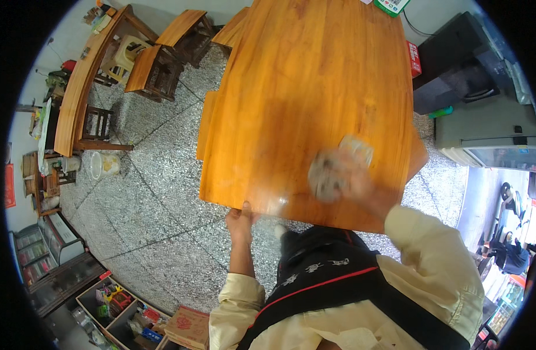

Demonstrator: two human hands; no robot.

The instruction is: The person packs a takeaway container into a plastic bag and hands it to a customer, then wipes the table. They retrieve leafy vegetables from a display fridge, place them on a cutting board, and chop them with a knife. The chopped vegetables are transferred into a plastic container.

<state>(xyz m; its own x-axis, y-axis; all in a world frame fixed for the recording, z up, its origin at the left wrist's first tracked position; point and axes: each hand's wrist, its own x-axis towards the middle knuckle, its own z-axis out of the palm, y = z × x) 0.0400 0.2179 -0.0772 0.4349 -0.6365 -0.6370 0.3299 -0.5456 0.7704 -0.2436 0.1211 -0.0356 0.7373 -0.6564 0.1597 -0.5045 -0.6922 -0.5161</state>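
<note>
A long wooden table with a glossy top stretches away before me. My right hand, blurred, is on a greyish cloth lying on the near right part of the tabletop; a paler part of the cloth shows past the fingers. The blur hides how each finger sits. With my left hand I grip the table's near edge towards its left corner, the thumb on top and the fingers at or below the edge.
Wooden stools and a second table stand at the left, near a white bucket. A bench juts out beside the table. Boxes lie lower left; a grey refrigerator is at the right.
</note>
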